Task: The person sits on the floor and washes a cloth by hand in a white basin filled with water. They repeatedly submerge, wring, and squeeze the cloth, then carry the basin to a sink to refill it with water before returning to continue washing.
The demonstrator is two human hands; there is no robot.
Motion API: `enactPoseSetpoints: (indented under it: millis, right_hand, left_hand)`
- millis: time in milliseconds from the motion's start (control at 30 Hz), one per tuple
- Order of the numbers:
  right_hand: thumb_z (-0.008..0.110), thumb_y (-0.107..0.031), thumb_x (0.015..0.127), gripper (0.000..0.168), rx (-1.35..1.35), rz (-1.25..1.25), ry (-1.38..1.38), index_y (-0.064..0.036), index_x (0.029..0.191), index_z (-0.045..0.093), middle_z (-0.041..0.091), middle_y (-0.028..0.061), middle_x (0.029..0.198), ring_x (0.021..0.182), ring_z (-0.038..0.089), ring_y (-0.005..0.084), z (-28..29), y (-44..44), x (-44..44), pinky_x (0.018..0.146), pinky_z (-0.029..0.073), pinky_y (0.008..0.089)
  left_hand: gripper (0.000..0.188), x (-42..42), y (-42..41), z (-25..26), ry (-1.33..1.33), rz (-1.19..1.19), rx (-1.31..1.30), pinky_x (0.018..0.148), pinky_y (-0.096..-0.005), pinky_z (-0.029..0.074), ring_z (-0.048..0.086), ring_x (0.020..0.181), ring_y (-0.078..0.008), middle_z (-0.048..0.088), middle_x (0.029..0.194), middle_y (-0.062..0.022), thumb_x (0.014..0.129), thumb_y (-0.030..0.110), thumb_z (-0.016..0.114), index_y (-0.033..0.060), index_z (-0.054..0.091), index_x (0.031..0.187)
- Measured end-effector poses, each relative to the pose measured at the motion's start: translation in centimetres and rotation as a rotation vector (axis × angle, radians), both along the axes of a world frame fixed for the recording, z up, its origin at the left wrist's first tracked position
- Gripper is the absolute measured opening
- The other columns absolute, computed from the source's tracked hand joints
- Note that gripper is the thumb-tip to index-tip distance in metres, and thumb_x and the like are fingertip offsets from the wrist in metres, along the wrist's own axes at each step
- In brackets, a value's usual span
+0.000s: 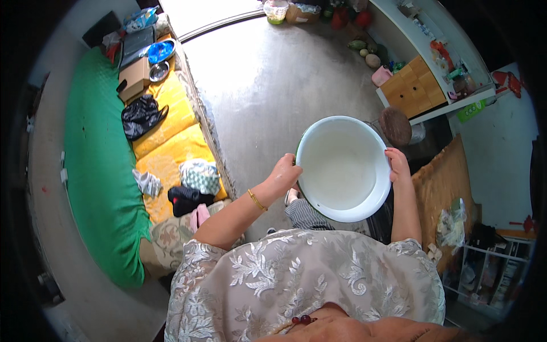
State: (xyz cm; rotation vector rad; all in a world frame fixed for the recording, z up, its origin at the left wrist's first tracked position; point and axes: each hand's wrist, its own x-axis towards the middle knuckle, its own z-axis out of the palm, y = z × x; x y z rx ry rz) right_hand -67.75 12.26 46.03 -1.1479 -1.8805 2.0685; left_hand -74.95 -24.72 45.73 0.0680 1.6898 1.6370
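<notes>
Held out in front of my body is a round white enamel basin (342, 169) with a dark green rim edge. Cloudy, pale liquid (337, 171) appears to lie in its bottom. My left hand (285, 174) grips the basin's left rim, thumb on top; the fingers underneath are hidden. On the opposite side, my right hand (397, 164) grips the right rim, with most of its fingers hidden behind the wall. A gold-coloured bracelet (257, 200) circles my left wrist.
To the left stands a sofa with yellow covers (175, 115), holding a black plastic bag (143, 116), a cardboard box (136, 79) and clothes. A round brown stool (395, 126) and a wooden cabinet (412, 87) stand at right. Vegetables (363, 49) lie on the concrete floor (256, 94).
</notes>
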Motion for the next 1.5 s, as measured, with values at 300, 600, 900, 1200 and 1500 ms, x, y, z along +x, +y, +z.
enactPoseSetpoints:
  millis: [300, 600, 900, 1200, 1500]
  right_hand:
    - [0.052, -0.001, 0.081, 0.020, 0.060, 0.155, 0.008, 0.002, 0.100, 0.058, 0.062, 0.0103, 0.088, 0.080, 0.060, 0.0194, 0.7, 4.4, -22.9, 0.072, 0.050, 0.0319]
    - [0.049, 0.001, 0.079, 0.022, -0.047, 0.226, 0.139, 0.004, 0.098, 0.058, 0.062, 0.0114, 0.088, 0.081, 0.060, 0.0210, 3.5, 3.1, -47.7, 0.073, 0.050, 0.0317]
    - [0.053, -0.009, 0.081, 0.021, 0.114, 0.098, 0.065, 0.002, 0.098, 0.060, 0.062, 0.0123, 0.093, 0.086, 0.059, 0.0235, 7.2, 0.4, -71.9, 0.077, 0.050, 0.0369]
    - [0.057, -0.015, 0.081, 0.021, 0.004, 0.224, 0.196, -0.001, 0.097, 0.061, 0.062, 0.0116, 0.092, 0.085, 0.059, 0.0232, 7.0, -1.2, -100.3, 0.075, 0.051, 0.0371]
    - [0.057, -0.022, 0.083, 0.022, 0.055, 0.373, 0.261, -0.003, 0.092, 0.063, 0.063, 0.0073, 0.083, 0.075, 0.060, 0.0192, 8.6, -5.9, -125.9, 0.066, 0.051, 0.0329]
  left_hand:
    - [0.030, -18.5, 3.9, 2.6, -0.013, 0.111, -0.028, 0.056, -0.0371, 0.058, 0.063, 0.072, -0.0245, 0.055, 0.091, -0.0152, 0.078, 0.000, 0.045, -0.0105, 0.045, 0.106]
    - [0.036, -43.3, 1.2, 6.0, -0.004, 0.091, 0.140, 0.060, -0.0393, 0.058, 0.063, 0.078, -0.0273, 0.054, 0.096, -0.0178, 0.078, 0.002, 0.046, -0.0116, 0.042, 0.111]
    - [0.029, -68.4, -1.9, 10.3, 0.015, -0.009, 0.153, 0.058, -0.0397, 0.058, 0.063, 0.076, -0.0278, 0.055, 0.091, -0.0176, 0.074, 0.002, 0.046, -0.0115, 0.049, 0.100]
    - [0.034, -91.9, -3.4, 9.5, 0.020, 0.161, 0.165, 0.058, -0.0395, 0.058, 0.063, 0.076, -0.0275, 0.056, 0.091, -0.0192, 0.076, 0.003, 0.047, -0.0116, 0.045, 0.107]
    - [0.033, -115.3, -6.9, 8.9, 0.008, 0.278, 0.250, 0.055, -0.0374, 0.057, 0.064, 0.071, -0.0258, 0.058, 0.088, -0.0184, 0.075, 0.002, 0.046, -0.0111, 0.045, 0.105]
